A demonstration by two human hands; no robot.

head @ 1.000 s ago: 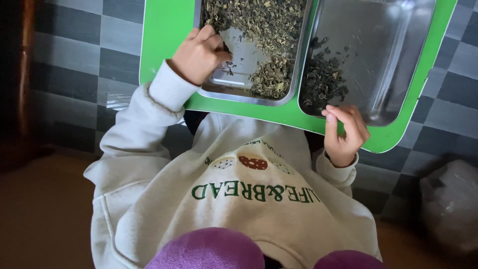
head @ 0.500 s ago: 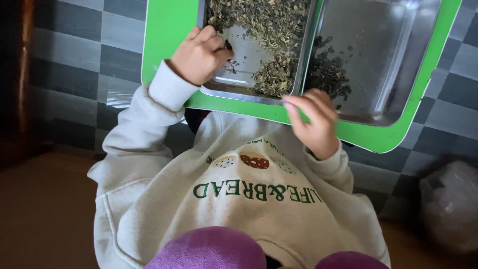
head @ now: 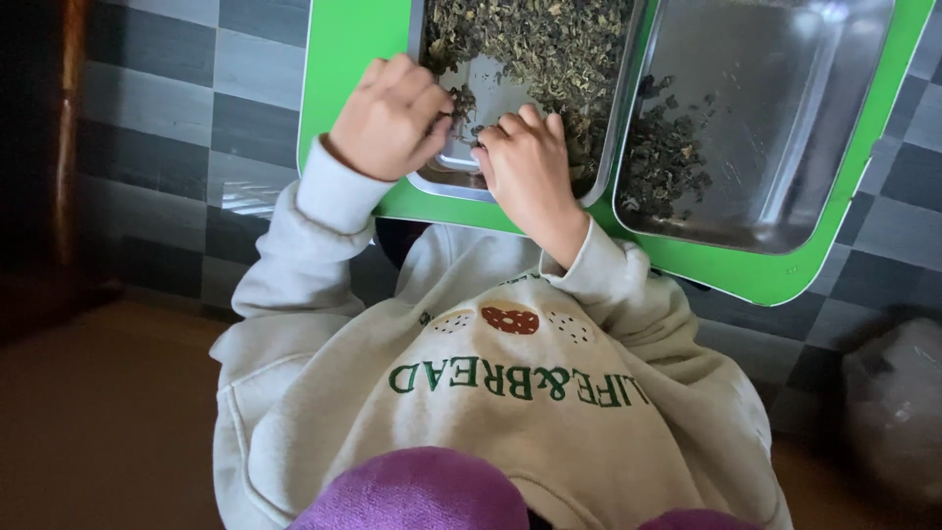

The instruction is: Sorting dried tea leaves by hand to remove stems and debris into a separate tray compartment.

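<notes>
Two steel trays sit side by side on a green board (head: 343, 59). The left tray (head: 461, 162) holds a heap of dried dark-green leaves (head: 549, 49). The right tray (head: 785, 118) has a small patch of leaves (head: 667, 157) in its near-left corner. My left hand (head: 388, 118) is curled into a loose fist over the left tray's near-left corner. My right hand (head: 525, 162) lies in the same tray, with its bent fingers on the leaves and its fingertips hidden. The two hands almost touch.
The board rests on a grey checkered floor (head: 167, 98). My cream sweatshirt (head: 510, 393) and purple trousers (head: 422, 491) fill the lower middle. A dark wooden edge (head: 69, 147) runs down the left side, and a pale crumpled bag (head: 893, 402) lies at the lower right.
My right hand has moved left, from the board's near edge below the right tray into the left tray, beside my left hand. My left hand has stayed at the tray's corner.
</notes>
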